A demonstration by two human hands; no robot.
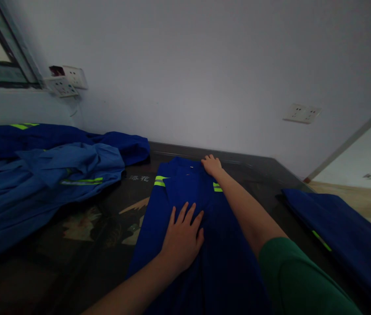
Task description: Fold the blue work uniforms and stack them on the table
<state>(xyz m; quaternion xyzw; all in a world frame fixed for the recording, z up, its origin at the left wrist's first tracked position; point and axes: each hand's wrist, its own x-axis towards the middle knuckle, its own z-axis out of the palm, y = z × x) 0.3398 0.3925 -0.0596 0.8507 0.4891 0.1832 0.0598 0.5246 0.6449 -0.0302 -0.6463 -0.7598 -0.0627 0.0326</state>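
Observation:
A dark blue work jacket point(190, 188) lies lengthwise in front of me, its collar toward the wall and a yellow-green reflective band on either side. My left hand point(183, 238) rests flat on the front of it, fingers spread. At the far end, my right hand point(211, 165) is laid by the collar and shoulder edge with its fingers apart. Whether any fingertip hooks the cloth there is too dark to make out. The lower part of the jacket runs out of view under my arms.
The dark tabletop point(106, 223) has a printed picture and meets a white wall. Loose lighter blue garments point(73, 164) and a darker one point(119, 142) are heaped on the left. A folded blue garment point(343, 227) lies at the right edge. Sockets point(302, 113) sit on the wall.

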